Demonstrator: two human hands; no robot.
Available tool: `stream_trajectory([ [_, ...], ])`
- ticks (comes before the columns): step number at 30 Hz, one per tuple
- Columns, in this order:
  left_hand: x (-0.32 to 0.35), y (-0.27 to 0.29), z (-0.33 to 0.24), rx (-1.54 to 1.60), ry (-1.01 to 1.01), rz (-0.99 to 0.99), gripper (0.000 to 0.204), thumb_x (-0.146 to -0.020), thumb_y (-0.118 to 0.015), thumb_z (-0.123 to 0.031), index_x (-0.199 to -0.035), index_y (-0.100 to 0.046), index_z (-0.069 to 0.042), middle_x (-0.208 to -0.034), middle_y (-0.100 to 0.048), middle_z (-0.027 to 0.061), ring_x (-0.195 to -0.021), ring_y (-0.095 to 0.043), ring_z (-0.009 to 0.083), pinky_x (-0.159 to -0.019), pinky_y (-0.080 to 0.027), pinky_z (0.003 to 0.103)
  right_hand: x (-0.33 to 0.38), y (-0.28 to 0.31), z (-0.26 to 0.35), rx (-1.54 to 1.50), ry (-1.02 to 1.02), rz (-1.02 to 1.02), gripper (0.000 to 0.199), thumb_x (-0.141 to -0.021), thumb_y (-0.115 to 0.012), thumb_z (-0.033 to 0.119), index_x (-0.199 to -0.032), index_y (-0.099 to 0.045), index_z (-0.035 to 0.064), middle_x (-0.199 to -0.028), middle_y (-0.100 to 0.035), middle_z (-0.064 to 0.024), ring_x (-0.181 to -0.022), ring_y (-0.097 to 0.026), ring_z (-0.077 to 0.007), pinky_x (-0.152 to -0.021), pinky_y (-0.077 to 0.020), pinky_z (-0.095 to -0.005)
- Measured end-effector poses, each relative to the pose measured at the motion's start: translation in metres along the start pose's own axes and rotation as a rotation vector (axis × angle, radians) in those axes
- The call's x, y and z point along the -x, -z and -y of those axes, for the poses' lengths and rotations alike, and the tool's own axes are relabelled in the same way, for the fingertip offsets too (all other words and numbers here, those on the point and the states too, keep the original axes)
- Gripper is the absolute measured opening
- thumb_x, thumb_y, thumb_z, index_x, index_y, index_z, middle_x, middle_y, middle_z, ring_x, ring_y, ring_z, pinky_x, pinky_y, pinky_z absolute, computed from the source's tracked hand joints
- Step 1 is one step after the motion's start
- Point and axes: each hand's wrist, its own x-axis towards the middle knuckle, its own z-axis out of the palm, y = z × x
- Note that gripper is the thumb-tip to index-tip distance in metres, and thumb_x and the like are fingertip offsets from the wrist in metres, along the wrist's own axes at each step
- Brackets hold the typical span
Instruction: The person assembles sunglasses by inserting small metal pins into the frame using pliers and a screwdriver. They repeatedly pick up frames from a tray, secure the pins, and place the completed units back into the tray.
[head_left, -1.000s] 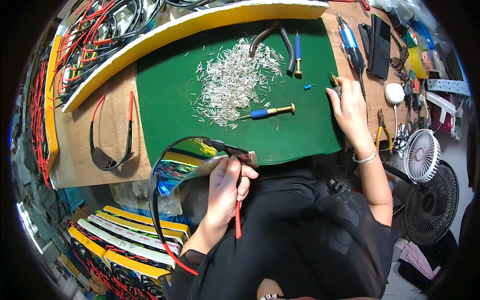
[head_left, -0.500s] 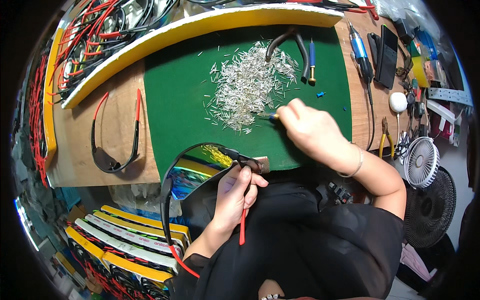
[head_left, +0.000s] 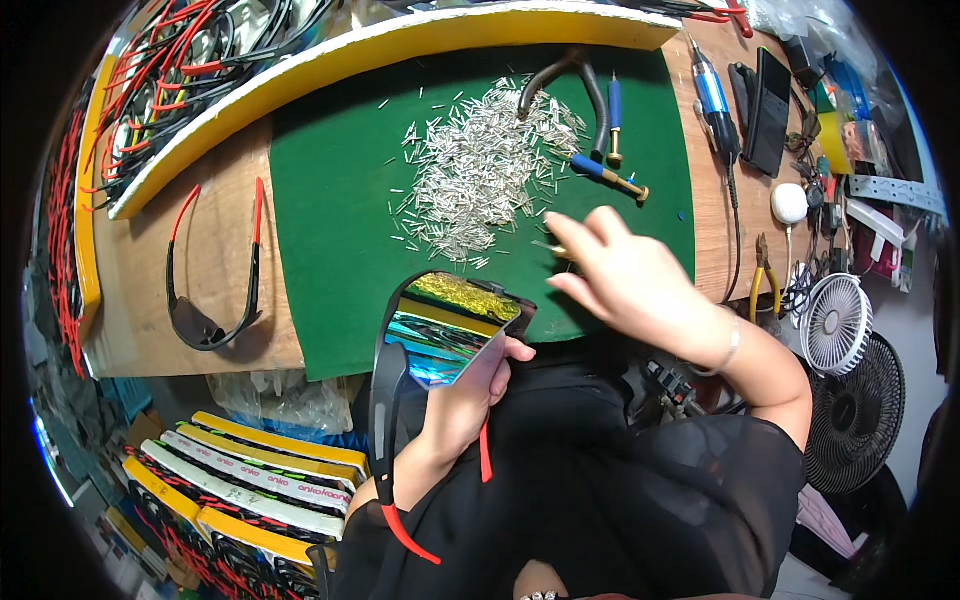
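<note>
Head view: the sunglasses (head_left: 455, 320), with a mirrored shield lens and black arms tipped red, sit at the near edge of the green mat (head_left: 330, 200), held up over the person's lap. The left hand (head_left: 465, 395) has its fingers curled around the frame's lower corner, thumb against the lens edge. The right hand (head_left: 625, 275) hovers over the mat with fingers loosely spread; a thin metal pin (head_left: 552, 247) seems pinched at its fingertips, though that is hard to tell. Beyond lies a heap of small silver pins (head_left: 480, 170) and a blue-handled screwdriver (head_left: 608, 177). Another pair of sunglasses (head_left: 205, 325) rests on the wooden bench at left. Below it stand flat boxes (head_left: 250, 480) with yellow edges and white label strips.
</note>
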Motion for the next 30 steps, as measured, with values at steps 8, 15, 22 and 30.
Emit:
stream_trajectory([
  [8,0.006,-0.004,0.009,0.097,0.121,0.015,0.016,-0.094,-0.039,-0.014,-0.097,-0.046,-0.001,-0.081,-0.059,0.0076,-0.045,-0.034,0.0018,-0.039,-0.027,0.015,0.023,0.001,0.002,-0.044,-0.168,0.045,0.051,-0.078,-0.061,0.023,-0.12,-0.042,0.0047,-0.089,-0.045,-0.0142,-0.071,-0.056,-0.0262,-0.057,-0.0496,-0.0329],
  [15,0.003,-0.019,0.011,0.098,0.187,0.063,0.019,-0.095,-0.038,-0.019,-0.093,-0.047,-0.001,-0.08,-0.059,0.0061,-0.044,-0.033,0.0017,-0.039,-0.027,0.015,0.032,0.005,-0.017,-0.224,-0.176,0.024,0.037,-0.081,-0.056,0.011,-0.116,-0.044,0.0069,-0.089,-0.045,-0.0153,-0.071,-0.055,-0.0322,-0.06,-0.0487,-0.0368],
  [22,0.0,-0.015,0.015,0.182,0.294,0.052,0.029,-0.093,-0.043,-0.026,-0.104,-0.048,0.001,-0.078,-0.059,0.0032,-0.042,-0.031,0.0014,-0.037,-0.025,0.015,0.032,-0.015,-0.013,0.002,-0.119,-0.109,0.038,-0.077,-0.059,0.011,-0.114,-0.051,0.0098,-0.085,-0.044,-0.0111,-0.069,-0.056,-0.0237,-0.053,-0.0485,-0.0318],
  [30,0.0,-0.015,0.018,0.188,0.319,0.072,0.029,-0.093,-0.043,-0.026,-0.106,-0.049,0.0,-0.078,-0.06,0.0022,-0.043,-0.032,0.0014,-0.038,-0.024,0.014,0.027,-0.021,-0.012,0.024,-0.165,-0.152,0.037,-0.076,-0.058,0.009,-0.113,-0.051,0.0098,-0.082,-0.044,-0.0115,-0.063,-0.056,-0.0232,-0.048,-0.0478,-0.0314],
])
